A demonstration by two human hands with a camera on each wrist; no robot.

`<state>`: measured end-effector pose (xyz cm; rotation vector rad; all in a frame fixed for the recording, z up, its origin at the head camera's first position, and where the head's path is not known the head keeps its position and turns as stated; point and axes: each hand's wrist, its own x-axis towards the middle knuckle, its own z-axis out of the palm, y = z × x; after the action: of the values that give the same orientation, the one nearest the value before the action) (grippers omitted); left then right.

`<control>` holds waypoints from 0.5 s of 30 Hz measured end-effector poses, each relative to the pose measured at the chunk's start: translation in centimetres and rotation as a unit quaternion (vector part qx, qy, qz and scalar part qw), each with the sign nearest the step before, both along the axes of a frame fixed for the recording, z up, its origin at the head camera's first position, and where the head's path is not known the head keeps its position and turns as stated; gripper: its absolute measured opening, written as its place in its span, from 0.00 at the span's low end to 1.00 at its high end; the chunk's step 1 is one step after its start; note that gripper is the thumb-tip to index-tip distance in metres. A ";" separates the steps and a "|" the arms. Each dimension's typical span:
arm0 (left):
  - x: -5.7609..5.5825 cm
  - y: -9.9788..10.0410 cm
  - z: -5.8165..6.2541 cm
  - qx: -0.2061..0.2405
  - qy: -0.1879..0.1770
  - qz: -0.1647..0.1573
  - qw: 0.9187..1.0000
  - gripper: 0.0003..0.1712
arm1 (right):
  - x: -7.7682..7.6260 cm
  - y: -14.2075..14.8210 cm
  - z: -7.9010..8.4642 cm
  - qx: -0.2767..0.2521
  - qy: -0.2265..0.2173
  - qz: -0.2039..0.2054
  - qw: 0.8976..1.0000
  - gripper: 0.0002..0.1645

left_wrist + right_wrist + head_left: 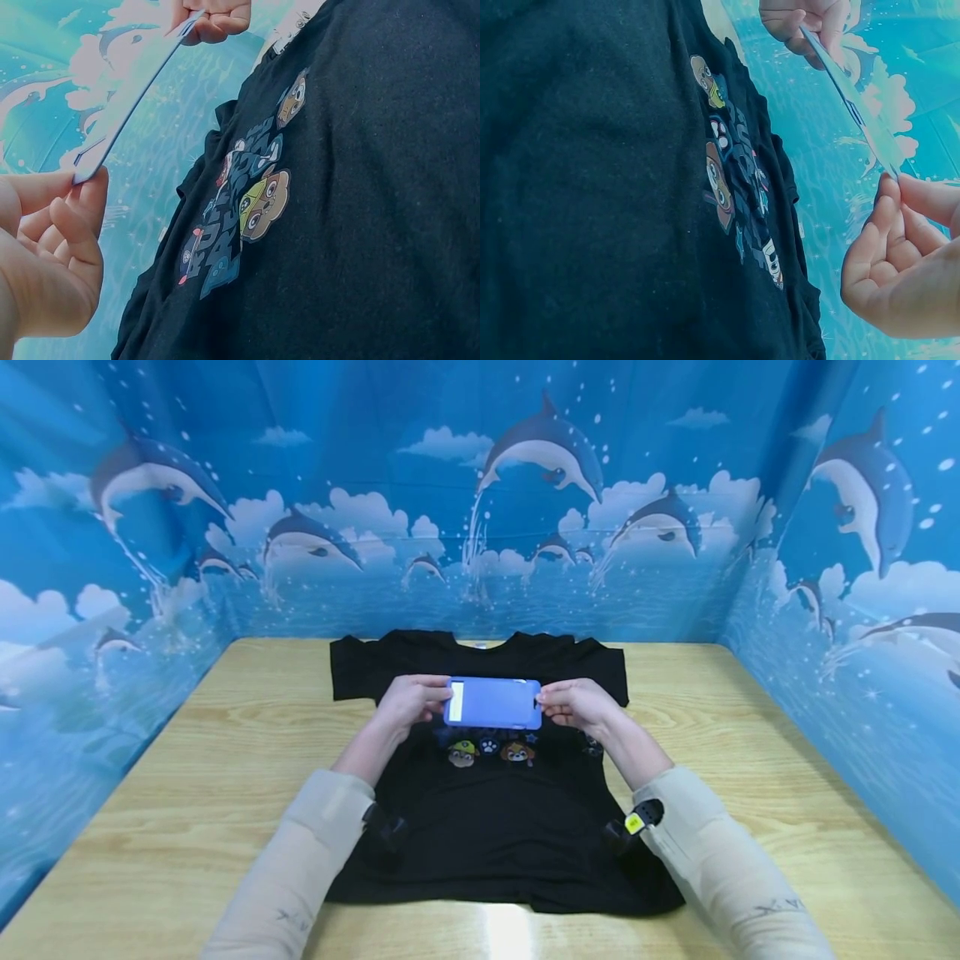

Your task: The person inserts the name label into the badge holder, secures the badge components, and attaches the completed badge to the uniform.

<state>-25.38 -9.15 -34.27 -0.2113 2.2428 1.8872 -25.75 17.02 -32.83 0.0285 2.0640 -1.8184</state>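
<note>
A thin, flat blue rectangular piece with a white patch at its left end is held level above a black T-shirt. My left hand pinches its left end between thumb and fingers. At the opposite end, my right hand pinches it the same way. Both wrist views show the piece nearly edge-on; the left hand and right hand each appear close up. The T-shirt lies spread out, neck away from me, with cartoon dog heads printed on its chest. Part of that print is hidden behind the blue piece.
The shirt lies on a light wood-grain table. A blue dolphin-patterned curtain rises along the back and both sides. Dark wrist-worn devices sit at both cuffs, the right one with a yellow marker.
</note>
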 end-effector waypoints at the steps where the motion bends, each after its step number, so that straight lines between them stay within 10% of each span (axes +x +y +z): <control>1: 0.0 0.0 0.0 0.000 0.001 0.000 1.000 0.23 | 0.0 0.0 0.0 0.002 -0.001 0.000 1.000 0.17; 15: -0.2 0.0 -0.1 -0.026 0.010 -0.006 1.000 0.22 | -0.1 0.3 0.2 0.001 -0.010 0.037 0.999 0.15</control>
<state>-25.55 -9.18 -34.36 -0.1875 2.3033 1.8359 -25.89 17.28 -32.66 -0.0294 2.0263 -1.7650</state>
